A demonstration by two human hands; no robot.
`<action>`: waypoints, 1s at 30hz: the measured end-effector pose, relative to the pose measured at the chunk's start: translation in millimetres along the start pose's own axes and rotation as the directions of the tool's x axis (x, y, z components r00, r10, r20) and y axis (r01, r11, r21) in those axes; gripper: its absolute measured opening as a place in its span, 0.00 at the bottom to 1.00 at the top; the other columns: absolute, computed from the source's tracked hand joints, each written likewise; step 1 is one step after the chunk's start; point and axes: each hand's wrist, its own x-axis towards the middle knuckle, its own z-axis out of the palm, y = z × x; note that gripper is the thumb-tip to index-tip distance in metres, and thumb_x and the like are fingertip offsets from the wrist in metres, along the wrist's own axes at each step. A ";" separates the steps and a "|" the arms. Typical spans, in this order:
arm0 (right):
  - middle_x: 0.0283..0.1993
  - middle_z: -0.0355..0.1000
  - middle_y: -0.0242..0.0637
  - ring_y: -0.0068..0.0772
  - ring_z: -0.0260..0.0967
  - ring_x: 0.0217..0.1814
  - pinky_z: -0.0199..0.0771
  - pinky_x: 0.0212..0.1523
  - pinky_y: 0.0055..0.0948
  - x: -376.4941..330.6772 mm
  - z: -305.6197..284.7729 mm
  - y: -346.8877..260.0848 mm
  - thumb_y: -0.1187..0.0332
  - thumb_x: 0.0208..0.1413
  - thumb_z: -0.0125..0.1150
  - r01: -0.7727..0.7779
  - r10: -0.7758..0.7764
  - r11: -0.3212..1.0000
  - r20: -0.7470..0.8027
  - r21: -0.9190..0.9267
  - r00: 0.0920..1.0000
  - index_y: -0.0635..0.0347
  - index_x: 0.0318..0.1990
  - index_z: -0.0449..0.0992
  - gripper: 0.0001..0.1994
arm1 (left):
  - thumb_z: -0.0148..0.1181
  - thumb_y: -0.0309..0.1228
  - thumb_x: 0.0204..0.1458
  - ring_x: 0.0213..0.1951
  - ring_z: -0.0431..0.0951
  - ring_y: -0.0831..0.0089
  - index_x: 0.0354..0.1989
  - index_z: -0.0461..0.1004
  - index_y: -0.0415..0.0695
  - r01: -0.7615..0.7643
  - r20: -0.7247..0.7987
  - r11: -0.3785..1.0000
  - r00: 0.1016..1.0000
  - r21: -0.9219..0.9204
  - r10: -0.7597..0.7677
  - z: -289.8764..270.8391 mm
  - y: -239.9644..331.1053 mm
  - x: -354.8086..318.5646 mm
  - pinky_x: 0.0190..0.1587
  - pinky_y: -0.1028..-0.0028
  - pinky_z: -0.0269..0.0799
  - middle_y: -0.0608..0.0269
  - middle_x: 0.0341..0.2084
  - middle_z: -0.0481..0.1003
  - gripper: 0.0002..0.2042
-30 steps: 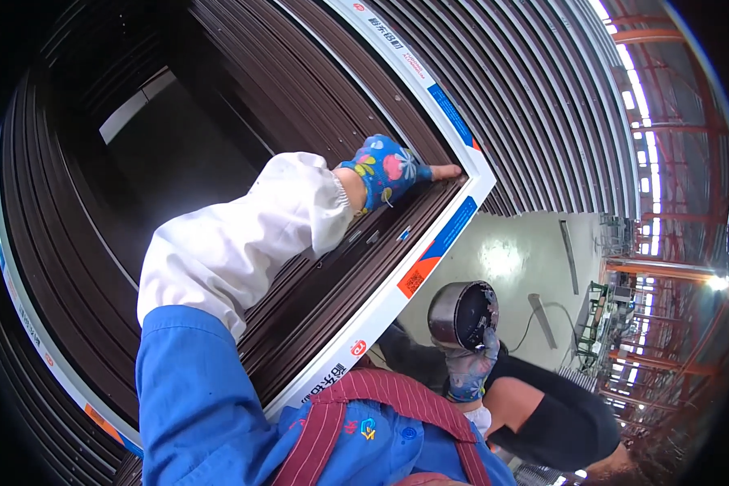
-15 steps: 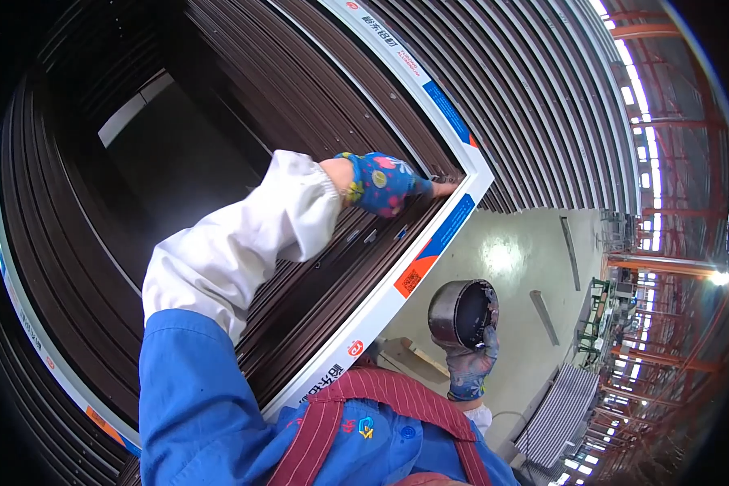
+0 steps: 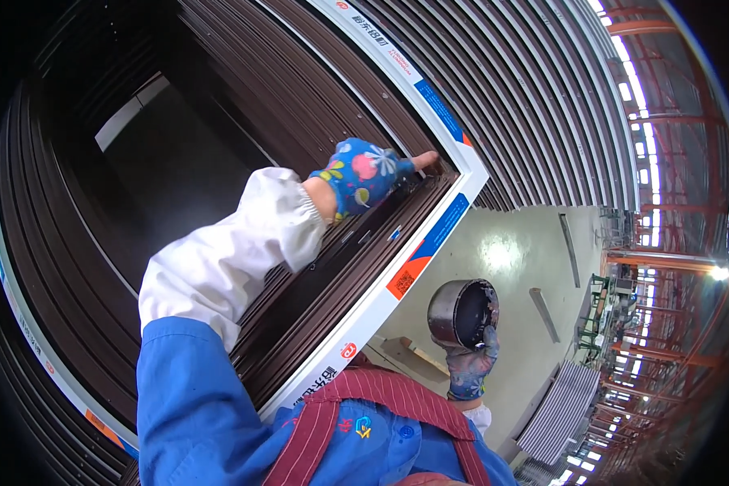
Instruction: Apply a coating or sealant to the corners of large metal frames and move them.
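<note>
— Gripping was different for each hand. With my left hand (image 3: 363,174), in the flowered blue glove, I stretched one finger out and pressed its tip into the inner corner of the dark brown metal window frame (image 3: 316,243), beside its white protective tape strip (image 3: 429,243). It pinched nothing.

— What changed just before?

— That hand slid a little further along the frame toward the corner, and the arm reached longer. I judged the corner was the place I worked on then.

— And the other hand?

— My right hand (image 3: 470,368) was closed around the base of a small round metal tin with dark inside (image 3: 460,312), held low, well apart from the corner, above the pale green floor (image 3: 526,259).
</note>
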 end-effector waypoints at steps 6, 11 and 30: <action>0.53 0.67 0.37 0.36 0.64 0.56 0.62 0.57 0.43 2.6 5.7 -1.5 0.63 0.48 0.55 -0.025 0.024 1.000 0.024 0.017 0.999 0.55 0.52 0.68 0.21 | 0.51 0.27 0.46 0.29 0.78 0.65 0.61 0.56 0.64 -0.018 0.192 0.978 0.980 -0.208 0.059 0.3 6.4 7.3 0.29 0.69 0.72 0.60 0.26 0.75 0.31; 0.52 0.68 0.37 0.36 0.64 0.55 0.62 0.57 0.42 2.0 12.7 -3.3 0.63 0.48 0.55 -0.017 0.017 1.000 0.031 0.003 0.999 0.56 0.51 0.68 0.21 | 0.52 0.26 0.43 0.32 0.77 0.62 0.61 0.56 0.64 0.014 0.333 0.970 0.940 -0.243 0.070 -7.1 8.9 21.2 0.32 0.69 0.72 0.59 0.32 0.75 0.33; 0.60 0.59 0.39 0.46 0.57 0.60 0.61 0.54 0.58 9.2 -6.1 0.2 0.58 0.48 0.53 0.006 -0.008 0.998 -0.040 -0.059 0.999 0.50 0.59 0.59 0.29 | 0.45 0.38 0.55 0.32 0.77 0.61 0.49 0.70 0.57 -0.040 0.224 0.993 0.973 -0.112 0.065 -38.5 11.6 14.7 0.32 0.67 0.73 0.62 0.28 0.76 0.14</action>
